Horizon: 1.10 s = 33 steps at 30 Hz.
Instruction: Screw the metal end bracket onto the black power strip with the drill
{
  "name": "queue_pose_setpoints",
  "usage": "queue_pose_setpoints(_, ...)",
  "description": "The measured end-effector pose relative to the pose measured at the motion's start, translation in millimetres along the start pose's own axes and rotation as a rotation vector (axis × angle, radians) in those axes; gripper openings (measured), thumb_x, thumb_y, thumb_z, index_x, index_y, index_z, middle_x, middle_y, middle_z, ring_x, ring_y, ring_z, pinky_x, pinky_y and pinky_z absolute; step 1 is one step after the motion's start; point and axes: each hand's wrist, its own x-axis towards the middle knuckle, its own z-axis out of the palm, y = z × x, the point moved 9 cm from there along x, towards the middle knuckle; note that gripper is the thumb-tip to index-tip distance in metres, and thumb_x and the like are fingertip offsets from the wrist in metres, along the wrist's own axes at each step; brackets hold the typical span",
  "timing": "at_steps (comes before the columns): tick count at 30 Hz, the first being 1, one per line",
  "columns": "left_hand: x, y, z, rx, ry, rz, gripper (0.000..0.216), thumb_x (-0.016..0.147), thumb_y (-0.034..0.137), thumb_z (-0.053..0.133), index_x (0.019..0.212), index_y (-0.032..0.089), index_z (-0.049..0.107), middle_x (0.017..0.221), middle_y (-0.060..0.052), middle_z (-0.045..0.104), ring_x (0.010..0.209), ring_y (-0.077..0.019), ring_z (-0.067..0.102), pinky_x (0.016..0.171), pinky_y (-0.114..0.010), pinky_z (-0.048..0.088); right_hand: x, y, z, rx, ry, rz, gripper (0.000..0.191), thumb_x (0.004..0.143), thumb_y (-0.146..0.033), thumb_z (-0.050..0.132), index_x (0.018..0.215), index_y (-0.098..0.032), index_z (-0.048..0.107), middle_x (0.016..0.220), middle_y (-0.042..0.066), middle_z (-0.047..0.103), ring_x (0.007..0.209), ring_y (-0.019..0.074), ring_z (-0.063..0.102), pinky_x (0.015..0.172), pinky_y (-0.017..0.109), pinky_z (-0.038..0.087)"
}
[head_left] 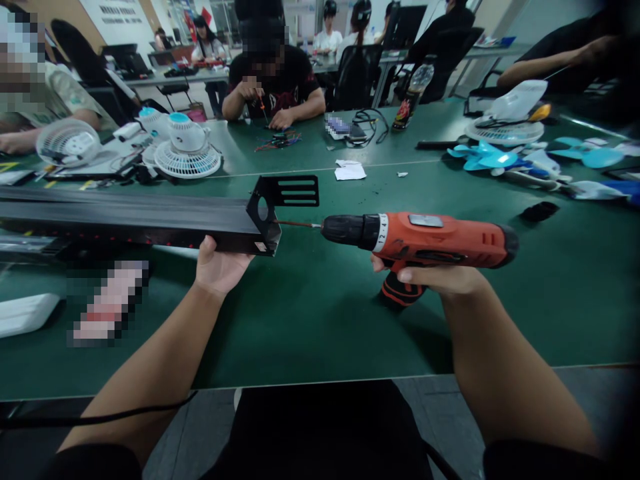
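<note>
My left hand (223, 265) is closed around the underside of a long black metal profile (200, 223), close to its right end. On that end sits a black slotted bracket (263, 200), its slotted plate standing above the profile. In my right hand (445, 277) is an orange cordless drill (450, 237), gripped by its handle and pointing left. A long thin bit (295, 224) runs from the chuck to the bracket end of the profile. Whether its tip has entered a screw or hole there is hidden.
White fan parts (187, 160) lie at the back left. Blue fan blades (485, 157) and other pieces are heaped at the right. A white paper scrap (350, 171), a bottle (414, 97) and a dark cap-like piece (540, 212) stand or lie around. Opposite, a person (280, 80) works with a screwdriver.
</note>
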Motion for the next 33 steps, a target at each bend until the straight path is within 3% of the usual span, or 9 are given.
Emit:
queue_pose_setpoints(6, -1.4, -0.3, 2.0, 0.013, 0.020, -0.009, 0.080, 0.078, 0.066, 0.101, 0.147, 0.033, 0.074, 0.154, -0.012, 0.078, 0.164, -0.0438, 0.055, 0.118, -0.056, 0.064, 2.0, -1.5, 2.1, 0.043, -0.001, -0.013, 0.026, 0.100, -0.042, 0.089, 0.120, -0.025, 0.085, 0.099, 0.007, 0.084, 0.088, 0.0230, 0.079, 0.075, 0.032, 0.069)
queue_pose_setpoints(11, -1.1, -1.3, -1.1, -0.007, 0.024, -0.010, 0.080, 0.079, 0.065, 0.100, 0.148, 0.032, 0.073, 0.148, -0.011, 0.081, 0.161, -0.0427, 0.058, 0.118, -0.053, 0.065, 0.5, 0.5, 0.2, 0.044, -0.008, -0.004, 0.027, 0.101, -0.041, 0.090, 0.122, -0.024, 0.085, 0.103, 0.009, 0.085, 0.094, 0.0243, 0.081, 0.083, 0.035, 0.071)
queue_pose_setpoints(16, -0.8, -1.1, -1.6, -0.014, 0.038, -0.013, 0.077, 0.079, 0.062, 0.101, 0.145, 0.030, 0.076, 0.147, -0.011, 0.082, 0.156, -0.0421, 0.064, 0.116, -0.051, 0.066, 1.4, 0.7, 1.2, 0.047, -0.011, -0.001, 0.028, 0.100, -0.043, 0.090, 0.120, -0.024, 0.085, 0.100, 0.007, 0.083, 0.090, 0.0220, 0.079, 0.080, 0.031, 0.069)
queue_pose_setpoints(24, -0.5, 0.2, 3.8, -0.037, 0.001, 0.001, 0.074, 0.077, 0.060, 0.103, 0.140, 0.031, 0.079, 0.142, -0.010, 0.084, 0.147, -0.0397, 0.071, 0.097, -0.042, 0.072, -1.5, 2.5, 0.3, 0.065, 0.031, 0.010, 0.027, 0.100, -0.040, 0.090, 0.120, -0.024, 0.084, 0.101, 0.008, 0.083, 0.092, 0.0240, 0.079, 0.080, 0.035, 0.070)
queue_pose_setpoints(33, 0.0, 0.3, 2.4, -0.038, 0.013, 0.004, 0.079, 0.078, 0.060, 0.103, 0.146, 0.031, 0.076, 0.141, -0.011, 0.084, 0.148, -0.0405, 0.070, 0.102, -0.044, 0.071, -0.4, -0.7, 1.6, 0.046, -0.002, -0.040, 0.024, 0.103, -0.037, 0.088, 0.121, -0.022, 0.083, 0.101, 0.007, 0.082, 0.091, 0.0211, 0.078, 0.082, 0.032, 0.069)
